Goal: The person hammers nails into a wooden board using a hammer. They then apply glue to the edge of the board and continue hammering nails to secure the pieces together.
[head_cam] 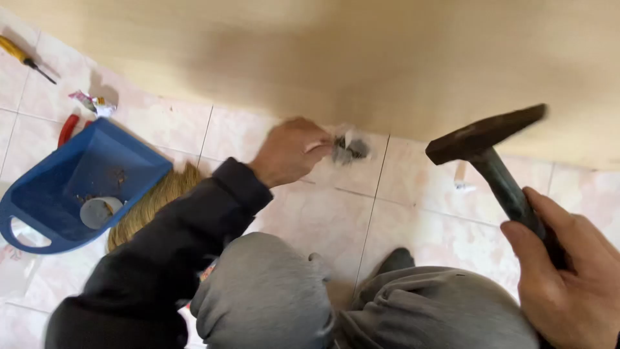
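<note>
Right hand (568, 278) grips a hammer (491, 145) raised beside the left hand (289, 152), which pinches a blurred grey piece (349, 150) against the board (361, 58).

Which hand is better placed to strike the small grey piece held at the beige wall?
Probably right: the right hand holds the dark metal hammer raised; the left hand pinches the grey piece.

Head camera, looking steeply down, close over tiled floor (323, 220)

Right hand (571, 271) gripping raised hammer (491, 152); left hand (287, 152) pinching blurred grey piece (349, 150) near wall (387, 58).
</note>
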